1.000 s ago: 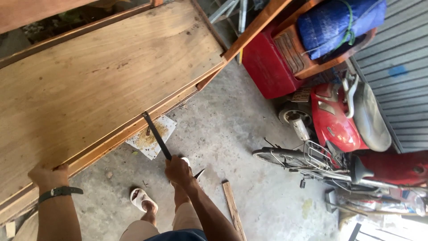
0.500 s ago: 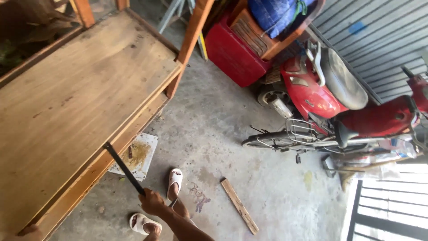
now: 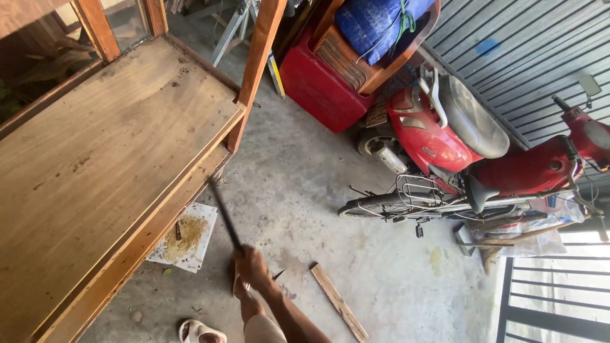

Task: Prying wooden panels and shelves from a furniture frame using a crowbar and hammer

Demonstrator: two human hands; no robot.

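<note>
a: what am i looking at from up here?

b: i see my right hand (image 3: 253,268) low in the middle of the view, clenched round the near end of a dark bar (image 3: 225,216). the bar slants up and to the left from the fist, and its far tip sits at the front edge of the wooden tabletop (image 3: 95,165), just under the lip. i can't tell whether the tip actually touches the wood.

a: and the other hand?

b: my left hand isn't in the picture at all.

a: how would that bar handle?

b: it's thin, straight and dark, so i'd judge it to be metal: stiff, fairly heavy for its width, not fragile. it's smooth, so it could twist or slip in a sweaty palm. the grip right at the near end, where i have it, gives the longest reach and lever; choking up nearer the middle would give more control.

a: what's around it?

b: below the tabletop edge a white tile (image 3: 184,236) with a brown stain lies on the concrete floor (image 3: 298,178). just right of my arm there's a short wooden slat (image 3: 338,302) on the floor. my sandalled foot (image 3: 200,331) shows at the near edge. to the right, well apart, a bicycle (image 3: 445,203) lies on its side in front of a red motorbike (image 3: 457,133), with a red crate (image 3: 318,86) farther back.
</note>
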